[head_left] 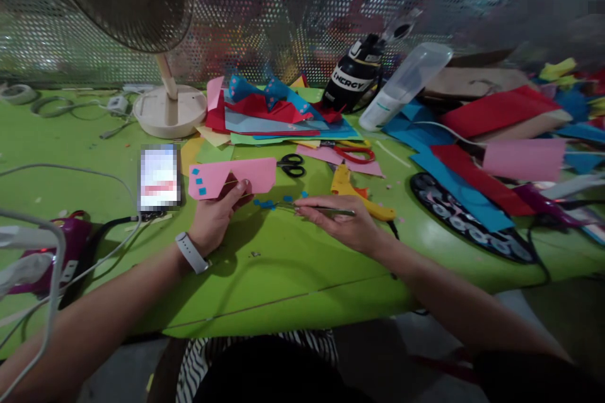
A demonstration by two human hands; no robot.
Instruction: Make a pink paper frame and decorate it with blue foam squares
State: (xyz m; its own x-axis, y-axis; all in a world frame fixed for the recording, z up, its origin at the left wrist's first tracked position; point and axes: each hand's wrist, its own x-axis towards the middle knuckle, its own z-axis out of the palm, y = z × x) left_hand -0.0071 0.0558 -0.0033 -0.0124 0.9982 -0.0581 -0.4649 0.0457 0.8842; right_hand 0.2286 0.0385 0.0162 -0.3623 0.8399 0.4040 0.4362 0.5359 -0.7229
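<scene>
My left hand [217, 217], with a pale watch band on its wrist, pinches a pink paper piece [258, 175] from below. This piece has a V-shaped notch in its lower edge, and small blue squares sit in a column near its left end. In my right hand [347, 220] are metal tweezers [326, 210], tips pointing left. Those tips are over a small cluster of blue paper bits [265, 204] on the green table [293, 264]. Whether a bit is between the tips I cannot tell. Black-handled scissors [292, 165] lie just behind the pink paper.
A yellow glue gun [347, 186] lies just beyond my right hand, near red-handled scissors [354, 154]. A phone [159, 176] and a fan [169, 110] stand left. Coloured paper [293, 129], a black bottle [352, 79] and a clear bottle [406, 85] are behind. Cables cross the left side.
</scene>
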